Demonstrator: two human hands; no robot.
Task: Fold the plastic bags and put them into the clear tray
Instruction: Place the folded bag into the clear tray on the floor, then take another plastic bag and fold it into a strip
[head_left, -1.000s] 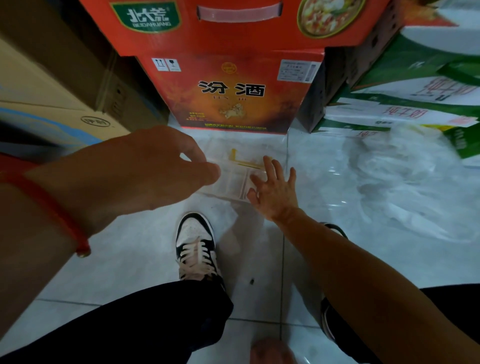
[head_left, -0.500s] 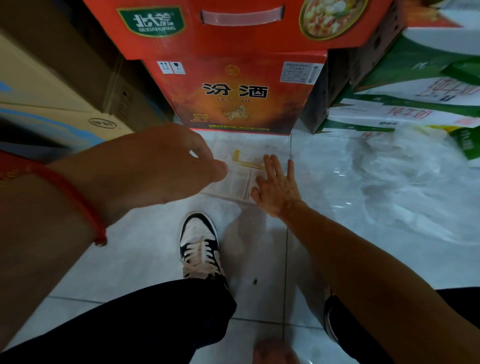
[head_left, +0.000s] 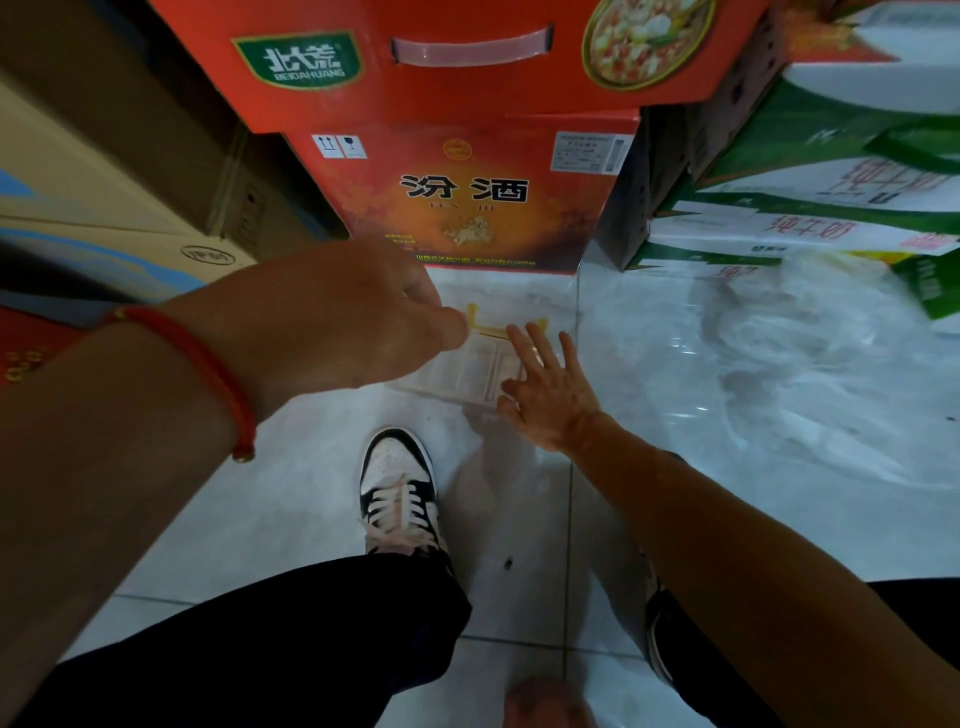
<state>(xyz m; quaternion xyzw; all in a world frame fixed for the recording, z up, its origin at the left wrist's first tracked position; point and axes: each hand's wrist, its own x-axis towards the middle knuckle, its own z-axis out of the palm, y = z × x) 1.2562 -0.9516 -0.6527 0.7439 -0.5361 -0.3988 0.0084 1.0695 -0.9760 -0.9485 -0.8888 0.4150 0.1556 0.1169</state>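
Floor (head_left: 291, 499): pale glossy tiles, carrying everything listed.
Red boxes (head_left: 467, 171): two stacked at the far centre, the lower one printed with Chinese characters.
Green and white cartons (head_left: 810, 208): far right, stacked.
Brown cartons (head_left: 104, 171): far left.
Plastic bags (head_left: 810, 364): loose, crumpled clear heap on the floor at the right, in front of the green cartons, well apart from the tray.
Left hand (head_left: 343, 317): raised near the camera, red cord bracelet (head_left: 208, 374) at the wrist; fingers curled downward over the tray's left part; whether they hold anything cannot be told.
Right hand (head_left: 545, 384): fingers straight and spread wide, lying on the tray's right edge, holding nothing.
Shoe (head_left: 397, 493): black and white, laced, near centre, just short of the tray.
Clear tray (head_left: 457, 371): flat on the floor just in front of the lower red box, with yellow clips (head_left: 480, 319) at its far side.
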